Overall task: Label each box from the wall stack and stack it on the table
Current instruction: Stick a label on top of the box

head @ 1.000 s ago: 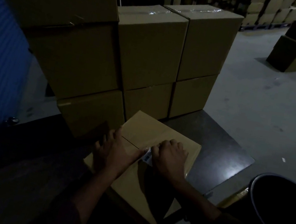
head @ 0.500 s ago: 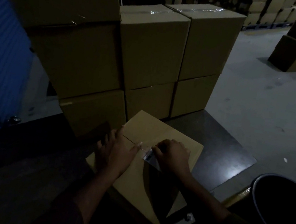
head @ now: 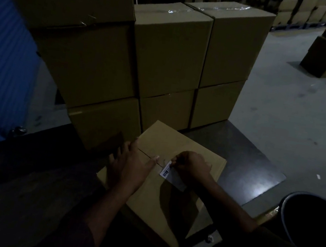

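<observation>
Fingers (head: 179, 160) pinch label (head: 166, 171) | left hand (head: 130, 167) flat on box (head: 178, 144)

Dark desk (head: 244, 156) carries one cardboard box (head: 175, 146) near its front edge, stacked boxes (head: 168, 56) along the back.

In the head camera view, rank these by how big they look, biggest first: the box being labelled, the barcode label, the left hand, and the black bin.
1. box being labelled
2. black bin, though cut off by the frame edge, so its rank is unsure
3. left hand
4. barcode label, pinched by the right hand
</observation>
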A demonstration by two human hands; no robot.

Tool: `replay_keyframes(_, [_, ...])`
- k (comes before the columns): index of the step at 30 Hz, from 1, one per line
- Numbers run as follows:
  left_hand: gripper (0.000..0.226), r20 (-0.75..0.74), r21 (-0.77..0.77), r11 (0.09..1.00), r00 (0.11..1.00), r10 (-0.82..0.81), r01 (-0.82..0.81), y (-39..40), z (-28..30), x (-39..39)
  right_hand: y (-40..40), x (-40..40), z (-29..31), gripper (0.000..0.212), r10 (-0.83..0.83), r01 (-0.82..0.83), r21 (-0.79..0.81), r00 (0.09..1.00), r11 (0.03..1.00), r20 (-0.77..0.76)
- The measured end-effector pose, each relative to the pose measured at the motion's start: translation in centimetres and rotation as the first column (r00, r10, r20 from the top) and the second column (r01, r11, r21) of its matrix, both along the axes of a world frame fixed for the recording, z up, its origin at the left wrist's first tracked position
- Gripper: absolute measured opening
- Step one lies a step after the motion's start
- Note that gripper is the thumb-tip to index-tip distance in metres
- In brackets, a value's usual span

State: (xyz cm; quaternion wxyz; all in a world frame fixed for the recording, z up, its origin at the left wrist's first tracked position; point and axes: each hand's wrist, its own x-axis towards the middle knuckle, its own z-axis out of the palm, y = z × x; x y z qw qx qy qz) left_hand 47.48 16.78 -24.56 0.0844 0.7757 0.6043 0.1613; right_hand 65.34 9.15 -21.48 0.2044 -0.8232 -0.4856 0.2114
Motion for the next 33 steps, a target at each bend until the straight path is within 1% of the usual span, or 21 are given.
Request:
replay_keyframes(2, [0.097,-0.006,0.002,1.0,1.0,-0.001,0.001,0.1,-0.1,0.0,0.0,0.0,0.0,0.009,0.006,-0.006,-0.015,1.0,1.0,0.001])
replay_keyframes(3, [0.097,-0.005,0.0,1.0,1.0,0.0,0.0,0.1,-0.1,0.0,0.1,0.0,0.0,0.006,0.01,-0.01,-0.015,1.0,1.0,-0.001])
replay_keyframes(4, [0.098,-0.004,0.001,1.0,1.0,0.0,0.0,0.2,-0.2,-0.1,0.1,0.1,0.0,0.007,0.018,-0.018,-0.02,1.0,1.0,-0.011])
replay_keyframes(6, [0.097,0.001,0.007,1.0,1.0,-0.006,0.006,0.2,-0.3,-0.2,0.1,0.4,-0.4,0.015,0.046,-0.046,-0.003,0.997,0.999,-0.054])
replay_keyframes(8, [0.096,0.002,0.008,1.0,1.0,-0.012,0.012,0.1,-0.3,-0.3,0.0,0.6,-0.3,0.013,0.072,-0.068,0.037,0.987,0.997,-0.146])
replay_keyframes(10, [0.095,0.0,0.016,1.0,1.0,-0.011,0.011,0.0,-0.1,-0.2,-0.4,0.8,0.3,0.011,0.074,-0.058,0.068,0.957,0.996,-0.281])
replay_keyframes(12, [0.096,-0.002,0.008,1.0,1.0,-0.007,0.007,0.0,0.0,-0.1,-1.5,1.0,1.8,0.016,0.063,-0.03,0.077,0.887,0.997,-0.457])
replay_keyframes(14, [0.097,-0.001,-0.005,1.0,1.0,-0.005,0.005,0.1,-0.2,-0.1,-3.1,1.4,3.0,0.017,0.097,-0.033,0.114,0.772,0.993,-0.629])
replay_keyframes(15, [0.097,0.005,-0.007,1.0,1.0,-0.006,0.006,0.1,-0.3,0.0,-3.9,1.8,3.4,0.018,0.132,-0.054,0.135,0.727,0.989,-0.674])
replay_keyframes(17, [0.097,0.01,-0.006,1.0,1.0,-0.01,0.01,0.1,-0.3,0.0,-5.3,2.3,3.5,0.023,0.184,-0.097,0.161,0.679,0.982,-0.71])
replay_keyframes(19, [0.097,0.013,-0.005,1.0,1.0,-0.014,0.014,0.2,-0.3,0.1,-6.0,2.7,2.9,0.028,0.193,-0.117,0.155,0.687,0.981,-0.7])
replay_keyframes(21, [0.097,0.023,-0.003,1.0,1.0,-0.015,0.015,0.1,-0.2,0.2,-6.7,3.3,2.3,0.021,0.212,-0.135,0.166,0.703,0.977,-0.679])
replay_keyframes(22, [0.097,0.032,-0.003,1.0,0.999,-0.011,0.011,0.0,-0.2,0.2,-7.1,3.5,2.2,0.014,0.236,-0.145,0.189,0.684,0.971,-0.69])
replay_keyframes(23, [0.097,0.039,-0.005,1.0,0.999,-0.014,0.014,0.0,-0.2,0.2,-7.6,3.7,2.3,0.011,0.263,-0.145,0.224,0.646,0.964,-0.716])
replay_keyframes(25, [0.097,0.044,-0.007,1.0,0.999,-0.026,0.026,-0.1,-0.2,0.3,-8.7,4.1,2.7,0.016,0.31,-0.082,0.313,0.51,0.946,-0.802])
replay_keyframes(26, [0.097,0.047,-0.005,1.0,0.998,-0.029,0.029,-0.1,-0.2,0.3,-9.2,4.3,2.8,0.021,0.308,0.001,0.344,0.441,0.939,-0.843])
replay_keyframes(27, [0.097,0.045,-0.004,1.0,0.999,-0.029,0.03,0.0,-0.3,0.3,-9.7,4.5,2.9,0.029,0.297,0.084,0.358,0.401,0.93,-0.867])
replay_keyframes(28, [0.096,0.042,-0.001,0.999,0.999,-0.033,0.033,0.1,-0.4,0.4,-10.2,4.8,2.8,0.033,0.29,0.158,0.372,0.386,0.915,-0.876])
replay_keyframes(29, [0.096,0.039,0.003,0.999,0.999,-0.036,0.035,0.2,-0.5,0.3,-10.6,4.9,2.6,0.033,0.278,0.204,0.381,0.402,0.902,-0.873])
replay_keyframes(31, [0.093,0.047,0.028,0.998,0.997,-0.057,0.056,0.2,-0.8,0.5,-11.8,4.6,2.0,0.024,0.215,0.305,0.365,0.428,0.88,-0.878])
replay_keyframes(33, [0.089,0.068,0.094,0.99,0.992,-0.108,0.101,-0.2,-1.1,0.7,-12.9,3.8,1.5,0.015,0.099,0.433,0.293,0.415,0.852,-0.904])
